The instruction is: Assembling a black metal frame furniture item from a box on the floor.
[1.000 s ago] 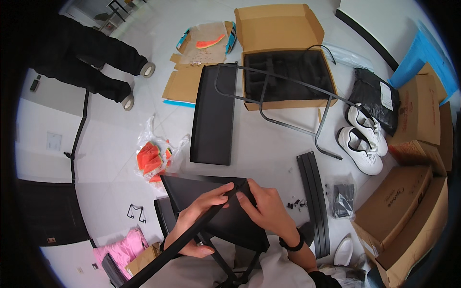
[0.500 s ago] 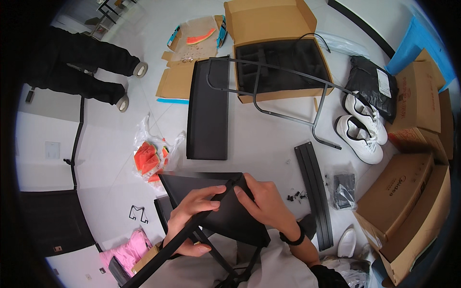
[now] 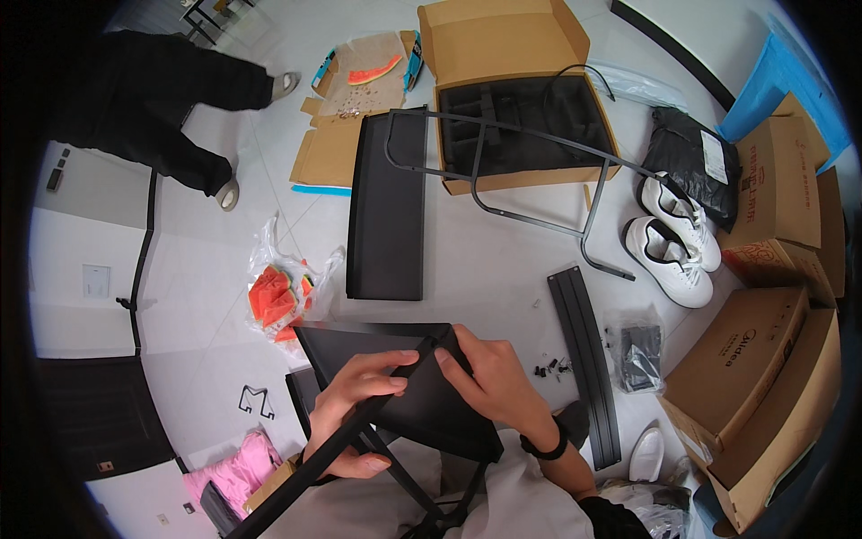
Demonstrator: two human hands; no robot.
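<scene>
A black metal shelf panel (image 3: 449, 415) rests tilted over my lap, with a black tubular frame (image 3: 310, 478) running up to its near corner. My left hand (image 3: 344, 411) is closed around that tube, thumb below and fingers above. At the corner where tube and panel meet, my right hand (image 3: 496, 382) grips the panel's edge, its thumb pressed near the joint and its fingers over the rim. Whether a screw sits in the joint cannot be made out. Small black screws and fittings (image 3: 552, 368) lie on the floor to the right.
Ahead lie another black panel (image 3: 388, 216), a bent tubular frame (image 3: 525, 217) and an open carton (image 3: 507, 40). Watermelon pieces (image 3: 272, 296) sit in a plastic bag at left. White shoes (image 3: 669, 256), a long black bar (image 3: 585, 368) and cardboard boxes (image 3: 732, 368) flank the right. A person (image 3: 171, 99) stands far left.
The person at far left has moved one foot farther forward and to the right. My hands and the shelf panel look practically unmoved.
</scene>
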